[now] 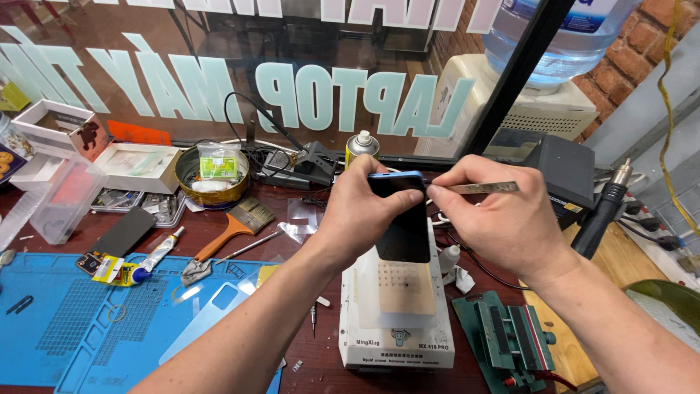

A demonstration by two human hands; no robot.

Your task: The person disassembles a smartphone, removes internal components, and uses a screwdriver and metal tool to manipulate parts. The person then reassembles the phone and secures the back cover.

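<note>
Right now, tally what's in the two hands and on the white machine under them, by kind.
Phone, in left hand: 1
Thin metal blade, in right hand: 1
White machine below: 1
Total: 3

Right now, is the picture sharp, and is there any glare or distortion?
Head view: the left hand, the phone and the right hand with its thin metal tool are sharp; even light, soft shadows; the window shows faint reflections; the wide lens bends the edges.
</note>
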